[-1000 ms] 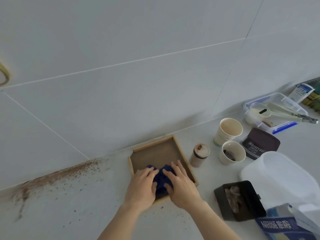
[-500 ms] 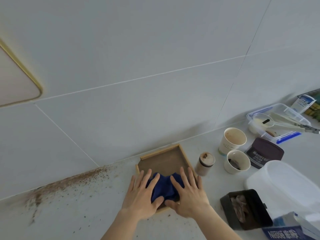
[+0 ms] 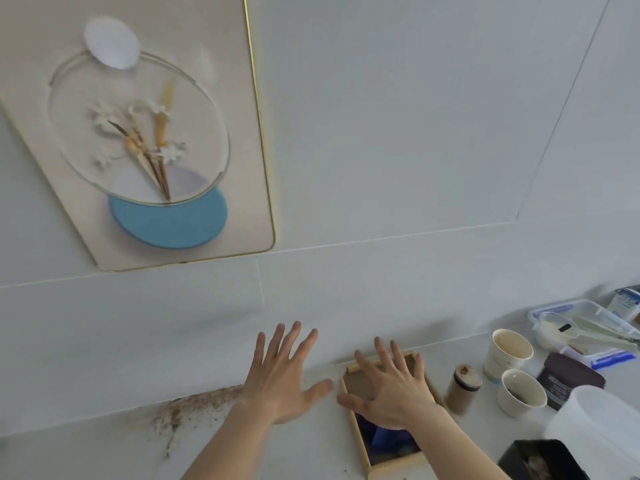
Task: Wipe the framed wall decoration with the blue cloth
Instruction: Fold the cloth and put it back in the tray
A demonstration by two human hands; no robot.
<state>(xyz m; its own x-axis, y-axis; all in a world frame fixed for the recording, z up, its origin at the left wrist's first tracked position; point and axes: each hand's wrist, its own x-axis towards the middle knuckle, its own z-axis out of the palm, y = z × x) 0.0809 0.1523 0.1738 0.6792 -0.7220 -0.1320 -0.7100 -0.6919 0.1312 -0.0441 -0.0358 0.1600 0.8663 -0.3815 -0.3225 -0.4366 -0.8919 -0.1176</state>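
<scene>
The framed wall decoration hangs on the tiled wall at the upper left, a beige panel with a thin gold rim, dried flowers in a round ring and a blue disc. The dark blue cloth lies in a shallow wooden tray on the counter, partly hidden under my right wrist. My left hand is raised in front of the wall, fingers spread, holding nothing. My right hand hovers over the tray's far half, fingers spread, empty.
Brown powder is spilled along the wall base at left. Right of the tray stand a small brown jar, two paper cups, a dark lidded tub, a clear box, a white container and a black box.
Both hands have lifted off the blue cloth and opened; the cloth stays in the tray. The view has tilted up, bringing the wall decoration into sight.
</scene>
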